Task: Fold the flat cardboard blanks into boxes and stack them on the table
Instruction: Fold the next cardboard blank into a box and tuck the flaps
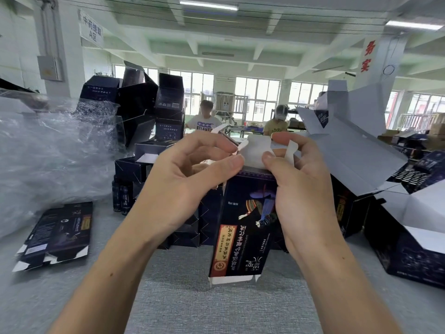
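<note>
A dark printed cardboard box (243, 227) is held upright above the grey table (216, 304), its white end flaps (255, 150) pointing up. My left hand (187, 179) grips the box's upper left side, thumb and fingers pinching by a flap. My right hand (301, 179) grips the upper right side, thumb and forefinger pinching the white flaps. A stack of flat dark blanks (57, 235) lies on the table at the left. Folded dark boxes (144, 112) are piled behind.
Crumpled clear plastic wrap (48, 150) fills the left. Open dark boxes with white insides (361, 150) stand at the right. Two small dark bottles (121, 196) stand behind my left hand. Two people (204, 119) work at a far table.
</note>
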